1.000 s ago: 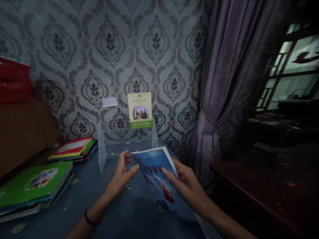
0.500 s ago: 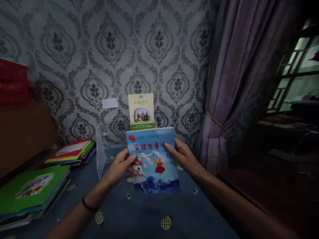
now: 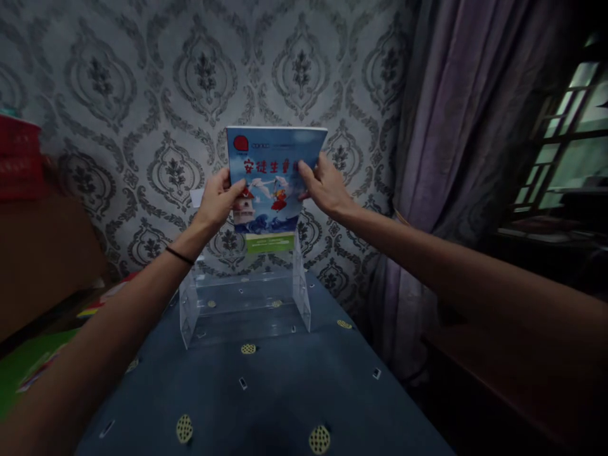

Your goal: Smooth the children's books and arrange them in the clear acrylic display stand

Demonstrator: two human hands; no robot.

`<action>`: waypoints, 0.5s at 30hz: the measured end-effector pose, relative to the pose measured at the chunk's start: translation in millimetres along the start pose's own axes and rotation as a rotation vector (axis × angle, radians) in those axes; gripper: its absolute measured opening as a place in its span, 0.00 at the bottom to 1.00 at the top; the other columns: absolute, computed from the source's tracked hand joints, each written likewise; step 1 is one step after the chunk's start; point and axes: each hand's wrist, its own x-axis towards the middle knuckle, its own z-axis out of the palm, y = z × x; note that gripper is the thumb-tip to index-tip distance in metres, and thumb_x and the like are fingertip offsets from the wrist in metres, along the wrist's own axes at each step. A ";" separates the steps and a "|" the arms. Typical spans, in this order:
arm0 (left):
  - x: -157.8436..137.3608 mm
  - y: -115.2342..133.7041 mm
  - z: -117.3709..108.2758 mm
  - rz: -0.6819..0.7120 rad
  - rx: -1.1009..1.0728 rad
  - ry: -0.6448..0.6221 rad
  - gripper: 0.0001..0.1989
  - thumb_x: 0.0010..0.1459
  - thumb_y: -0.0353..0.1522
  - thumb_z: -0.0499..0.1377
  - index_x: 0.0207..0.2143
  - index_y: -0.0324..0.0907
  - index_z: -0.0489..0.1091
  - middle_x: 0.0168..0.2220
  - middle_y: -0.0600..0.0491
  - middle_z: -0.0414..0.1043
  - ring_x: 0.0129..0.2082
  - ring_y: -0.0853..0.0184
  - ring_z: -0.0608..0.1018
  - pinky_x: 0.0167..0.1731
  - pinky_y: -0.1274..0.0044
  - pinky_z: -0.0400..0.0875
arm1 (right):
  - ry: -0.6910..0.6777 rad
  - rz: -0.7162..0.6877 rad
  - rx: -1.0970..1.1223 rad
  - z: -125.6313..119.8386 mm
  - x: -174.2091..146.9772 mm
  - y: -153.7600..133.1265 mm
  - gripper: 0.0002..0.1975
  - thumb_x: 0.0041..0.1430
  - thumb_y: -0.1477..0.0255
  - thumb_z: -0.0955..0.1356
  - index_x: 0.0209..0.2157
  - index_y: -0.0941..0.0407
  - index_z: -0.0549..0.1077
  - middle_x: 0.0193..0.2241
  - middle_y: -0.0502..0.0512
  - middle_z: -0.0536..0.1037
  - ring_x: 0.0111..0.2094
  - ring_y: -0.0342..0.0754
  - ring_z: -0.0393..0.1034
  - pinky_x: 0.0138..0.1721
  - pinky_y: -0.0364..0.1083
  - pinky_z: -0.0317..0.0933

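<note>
A blue picture-covered book (image 3: pixel 270 202) with red lettering is held up, cover toward me. My left hand (image 3: pixel 221 199) grips its left edge, thumb on the front; a dark band circles that wrist. On the opposite edge, my right hand (image 3: pixel 325 183) is closed with its thumb across the cover. Behind the blue book, only the green lower strip of a cream-and-green book (image 3: pixel 270 244) shows; the rest is hidden. That book stands at the top of a clear plastic stepped rack (image 3: pixel 302 291) on the table.
Dark blue patterned cloth covers the table (image 3: pixel 285 405). At the left lie a green book (image 3: pixel 28 361) and other colourful books, partly behind my left forearm, near a cardboard box (image 3: pixel 47 259) and a red basket (image 3: pixel 19 155). A purple curtain (image 3: pixel 441 158) hangs at the right; patterned wallpaper is behind.
Both hands have raised the blue book and carried it forward, from in front of the rack to its top level. It now covers most of the cream-and-green book.
</note>
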 end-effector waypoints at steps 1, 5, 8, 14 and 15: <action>7.4 -3.8 -1.2 0.026 0.002 0.012 0.16 0.56 0.38 0.67 0.42 0.40 0.69 0.33 0.52 0.75 0.29 0.68 0.78 0.23 0.82 0.68 | 0.010 -0.011 -0.005 2.2 4.9 0.0 0.19 0.71 0.60 0.63 0.54 0.57 0.65 0.44 0.57 0.74 0.39 0.48 0.75 0.35 0.47 0.75; 20.7 -21.0 -3.2 0.053 -0.005 0.031 0.16 0.55 0.38 0.67 0.41 0.41 0.68 0.33 0.53 0.75 0.29 0.68 0.78 0.23 0.82 0.65 | -0.007 -0.019 0.001 10.3 15.1 9.5 0.19 0.71 0.62 0.63 0.56 0.58 0.64 0.46 0.57 0.73 0.43 0.48 0.73 0.37 0.45 0.74; 19.5 -31.5 -2.4 0.026 -0.008 0.028 0.14 0.55 0.37 0.66 0.40 0.41 0.68 0.34 0.52 0.75 0.29 0.68 0.78 0.22 0.83 0.64 | -0.013 -0.009 0.016 15.6 17.4 20.4 0.17 0.70 0.62 0.64 0.54 0.57 0.66 0.44 0.56 0.73 0.41 0.46 0.73 0.34 0.43 0.73; 17.7 -47.7 -1.4 -0.006 -0.023 0.028 0.16 0.54 0.36 0.67 0.42 0.40 0.69 0.33 0.52 0.76 0.29 0.67 0.79 0.23 0.82 0.65 | -0.046 0.059 -0.037 22.1 14.6 24.9 0.19 0.71 0.65 0.62 0.57 0.62 0.63 0.48 0.59 0.73 0.40 0.43 0.72 0.34 0.39 0.69; 18.3 -50.7 -1.6 -0.010 -0.019 0.026 0.16 0.53 0.36 0.67 0.42 0.40 0.69 0.33 0.52 0.76 0.29 0.67 0.79 0.22 0.82 0.65 | -0.055 0.062 -0.047 22.6 14.1 25.5 0.20 0.71 0.65 0.62 0.57 0.64 0.63 0.49 0.60 0.73 0.40 0.42 0.71 0.34 0.38 0.67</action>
